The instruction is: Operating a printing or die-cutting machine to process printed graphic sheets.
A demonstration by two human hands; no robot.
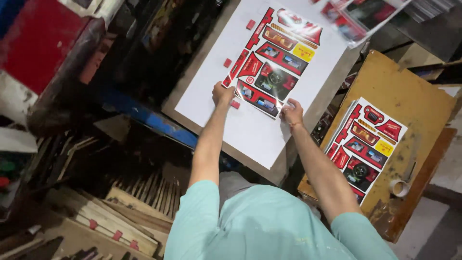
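Pressing down on a glossy printed sheet (272, 65) with both hands here. It's red and black with yellow patches and little car-part shapes, lying tilted on a white board (211, 96). The left hand (223, 93) sits on the sheet's lower left corner, fingers curled down onto it, and the right hand (291, 111) is on the lower right edge, fingers lying flat and fairly closed. Neither one looks wrapped around anything, just resting on the sheet, though I can't tell if a fingertip is pinching the edge.

A few small red blocks (250, 24) sit on the board just beside the sheet's left edge, one near the left hand. Off to the right there's a stack of matching sheets (368, 144) on a scuffed yellow wooden table (414, 91), with a tape roll (399, 187) near its lower edge. More glossy sheets (365, 14) overlap the board's top right corner. Wooden slats (115, 216) lie on the floor lower left.
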